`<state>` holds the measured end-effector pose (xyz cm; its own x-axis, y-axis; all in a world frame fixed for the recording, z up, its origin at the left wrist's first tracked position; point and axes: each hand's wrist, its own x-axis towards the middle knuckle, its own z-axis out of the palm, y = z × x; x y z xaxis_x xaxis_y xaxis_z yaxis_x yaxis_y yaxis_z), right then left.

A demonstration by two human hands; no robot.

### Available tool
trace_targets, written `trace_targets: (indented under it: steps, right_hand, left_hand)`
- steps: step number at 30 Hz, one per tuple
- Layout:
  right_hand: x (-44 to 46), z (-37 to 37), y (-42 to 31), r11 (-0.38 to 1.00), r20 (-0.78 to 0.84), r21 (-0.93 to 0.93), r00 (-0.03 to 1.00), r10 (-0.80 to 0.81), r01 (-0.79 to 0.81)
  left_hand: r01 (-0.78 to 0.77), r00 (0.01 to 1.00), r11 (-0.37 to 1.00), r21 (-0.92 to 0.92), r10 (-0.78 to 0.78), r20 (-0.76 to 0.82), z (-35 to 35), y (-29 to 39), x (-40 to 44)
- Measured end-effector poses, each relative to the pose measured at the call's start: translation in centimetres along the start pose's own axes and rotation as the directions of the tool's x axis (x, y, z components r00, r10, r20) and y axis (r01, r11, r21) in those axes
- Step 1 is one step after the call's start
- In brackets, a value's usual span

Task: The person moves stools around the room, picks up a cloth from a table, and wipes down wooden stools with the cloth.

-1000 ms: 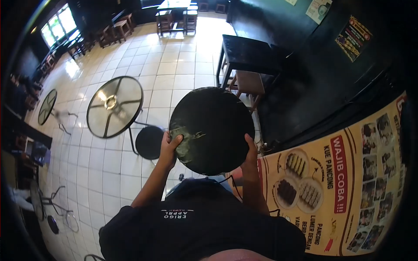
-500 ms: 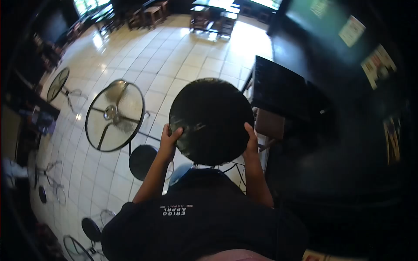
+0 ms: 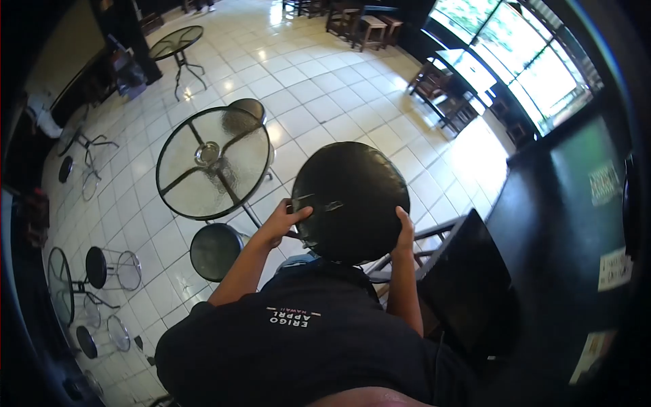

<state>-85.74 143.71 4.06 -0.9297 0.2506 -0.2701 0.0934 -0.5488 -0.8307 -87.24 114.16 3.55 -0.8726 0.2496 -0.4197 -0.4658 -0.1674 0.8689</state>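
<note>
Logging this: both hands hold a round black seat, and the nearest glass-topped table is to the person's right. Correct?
Wrong side: the head view shows the nearest glass-topped table to the person's left. The left hand and right hand do hold the round black seat.

- Pale square tiles [image 3: 308, 117] cover the floor, shining with patches of reflected daylight.
- A round glass-topped table [image 3: 186, 173] with a dark rim stands near a round black stool [image 3: 215, 252].
- Wooden stools [image 3: 370, 32] stand at the far side.
- Windows [image 3: 542, 85] at upper right show greenery outside.
- The dark right-hand wall [image 3: 566, 230] bears pale papers [image 3: 616, 269], possibly printed, too blurred to read.
</note>
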Motion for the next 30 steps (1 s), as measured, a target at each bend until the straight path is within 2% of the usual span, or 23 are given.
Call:
trace_targets:
  steps: [1, 5, 6, 10, 13, 16, 18, 19, 22, 24, 26, 27, 28, 30]
  right_hand:
    - [1.3, 1.3, -0.7, 0.999, 0.015, 0.043, 0.999, -0.031, 0.030]
    - [6.9, 1.1, -3.3, 0.998, 0.051, 0.026, 0.997, 0.052, -0.053]
    - [8.6, 1.3, -3.3, 0.998, 0.077, 0.034, 0.996, 0.050, -0.053]
    - [16.2, 1.6, -2.1, 0.986, 0.172, -0.105, 0.974, 0.150, -0.133]
    - [22.0, 2.8, -1.1, 0.942, 0.230, -0.229, 0.927, 0.298, -0.246]
    - [27.5, 4.0, -0.1, 0.904, 0.310, -0.332, 0.874, 0.375, -0.270]
    - [31.1, 4.0, 0.0, 0.862, 0.328, -0.400, 0.830, 0.452, -0.311]
    - [32.9, 4.0, 0.1, 0.851, 0.354, -0.412, 0.804, 0.478, -0.325]
    - [37.5, 4.7, -0.2, 0.816, 0.430, -0.474, 0.722, 0.542, -0.331]
    - [39.9, 6.1, 0.1, 0.779, 0.467, -0.531, 0.653, 0.597, -0.333]
    - [41.7, 7.0, 0.3, 0.731, 0.457, -0.578, 0.598, 0.658, -0.363]
    - [42.3, 7.6, 0.6, 0.714, 0.458, -0.595, 0.576, 0.678, -0.368]
    - [43.1, 8.2, 1.2, 0.686, 0.468, -0.639, 0.533, 0.705, -0.347]
    - [44.7, 8.8, 2.6, 0.652, 0.474, -0.688, 0.482, 0.737, -0.320]
  left_hand:
    - [-0.024, 1.000, 1.000, 0.002, 0.024, -0.018, 0.0, 1.0, 1.8]
    - [-0.016, 0.998, 0.999, -0.038, 0.014, -0.059, 1.5, 0.8, 6.4]
    - [0.056, 0.992, 0.995, -0.081, -0.065, -0.110, 2.6, 2.4, 5.9]
    - [-0.004, 0.963, 0.987, -0.160, -0.039, -0.265, 2.5, 0.1, 8.6]
    - [-0.051, 0.917, 0.968, -0.247, -0.053, -0.396, 3.5, -1.1, 10.0]
    - [-0.061, 0.848, 0.951, -0.304, -0.111, -0.518, 4.7, -0.8, 12.3]
    - [-0.124, 0.845, 0.935, -0.332, -0.075, -0.529, 6.0, 0.0, 14.0]
    - [-0.155, 0.804, 0.933, -0.325, -0.072, -0.591, 6.6, -0.1, 15.2]
    - [-0.231, 0.773, 0.899, -0.372, -0.062, -0.631, 8.9, 0.2, 17.4]
    - [-0.269, 0.702, 0.896, -0.353, -0.068, -0.709, 10.5, 0.5, 18.6]
    - [-0.297, 0.643, 0.870, -0.393, -0.122, -0.756, 11.8, -0.2, 19.5]
    - [-0.344, 0.671, 0.854, -0.390, -0.067, -0.739, 12.4, -0.1, 19.6]
    - [-0.350, 0.656, 0.848, -0.398, -0.081, -0.750, 12.8, -0.8, 19.9]
    - [-0.370, 0.594, 0.834, -0.409, -0.126, -0.794, 12.9, -2.8, 20.9]
